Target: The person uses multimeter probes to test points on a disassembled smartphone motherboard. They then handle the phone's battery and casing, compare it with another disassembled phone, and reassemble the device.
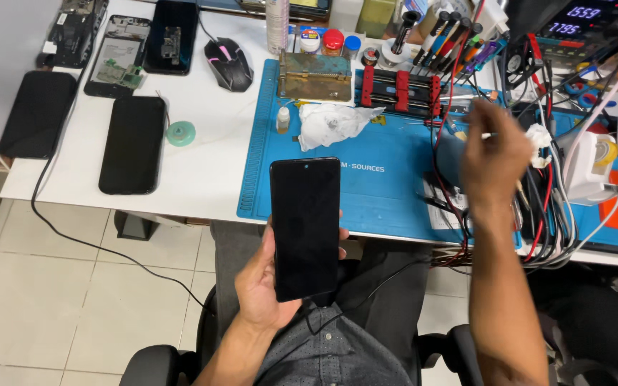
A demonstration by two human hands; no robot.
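Upright, black phone [305, 227] in left hand [260, 286] grip.

Left hand [266, 282]: positioned low in the view, above the lap, forearm entering from the bottom edge. Palm faces up. Fingers are curled and closed in a grip, fingertips [342, 251] visible on the far side, thumb on the near side.

Right hand [493, 163]: raised and extended forward, forearm rising steeply from the bottom right. Back of the hand faces the camera. Fingers are bent inward; the outline is motion-blurred, so the exact finger position cannot be determined.
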